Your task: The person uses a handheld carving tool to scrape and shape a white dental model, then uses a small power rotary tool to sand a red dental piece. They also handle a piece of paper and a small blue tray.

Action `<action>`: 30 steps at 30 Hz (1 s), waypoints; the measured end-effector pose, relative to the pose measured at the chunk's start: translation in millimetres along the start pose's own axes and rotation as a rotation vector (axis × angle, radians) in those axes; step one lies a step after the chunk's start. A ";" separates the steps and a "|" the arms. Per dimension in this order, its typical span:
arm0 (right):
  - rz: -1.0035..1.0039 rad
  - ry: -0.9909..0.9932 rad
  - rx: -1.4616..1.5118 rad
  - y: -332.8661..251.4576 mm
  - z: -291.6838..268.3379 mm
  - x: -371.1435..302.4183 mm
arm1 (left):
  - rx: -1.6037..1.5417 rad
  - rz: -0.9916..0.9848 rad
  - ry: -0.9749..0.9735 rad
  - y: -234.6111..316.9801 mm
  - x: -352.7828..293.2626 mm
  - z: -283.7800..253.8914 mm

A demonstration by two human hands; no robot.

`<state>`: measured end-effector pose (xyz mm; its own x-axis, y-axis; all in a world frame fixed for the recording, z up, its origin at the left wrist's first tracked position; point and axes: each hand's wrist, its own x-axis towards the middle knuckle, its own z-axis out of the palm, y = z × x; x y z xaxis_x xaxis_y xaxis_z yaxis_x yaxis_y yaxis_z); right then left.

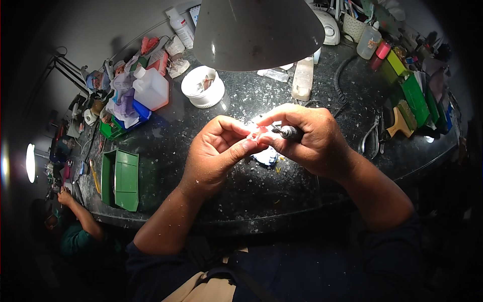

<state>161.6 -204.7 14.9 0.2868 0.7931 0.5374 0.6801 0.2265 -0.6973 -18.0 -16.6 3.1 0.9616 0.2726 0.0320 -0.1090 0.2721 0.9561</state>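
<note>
My left hand (214,151) pinches a small pink piece (258,133), which looks like part of a denture, between thumb and fingers. My right hand (314,138) is closed round a dark rotary handpiece (290,132), its tip pointing left at the pink piece. The fingertips of both hands meet around the piece and hide much of it, so I cannot tell whether the tip touches it. Just beneath the hands, a white and blue lump (265,157) lies on the black speckled bench (251,201).
A grey lamp shade (256,35) hangs just beyond my hands. Left stand a white tub (203,88), a plastic bottle (151,89) and a green bin (119,180). Pliers (371,138), a brush (400,123) and green boxes (416,100) lie right. Another person's arm (83,214) shows far left.
</note>
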 end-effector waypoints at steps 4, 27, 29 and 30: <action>-0.038 0.021 -0.006 -4.0 3.5 2.3 | 0.012 0.078 0.030 -3.7 -1.3 0.1; 0.017 -0.062 -0.544 1.8 -0.5 -0.9 | -0.050 0.030 -0.076 -2.7 -0.9 -4.3; 0.021 -0.072 -0.555 2.5 0.9 -1.6 | -0.034 0.023 -0.078 -1.2 -1.2 -2.6; 0.020 -0.072 -0.555 1.9 1.3 -1.6 | -0.018 0.018 -0.079 -0.5 -1.5 -1.8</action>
<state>161.5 -204.8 12.1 0.2701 0.8352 0.4791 0.9337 -0.1057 -0.3421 -19.9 -15.5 2.0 0.9762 0.2043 0.0726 -0.1302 0.2849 0.9497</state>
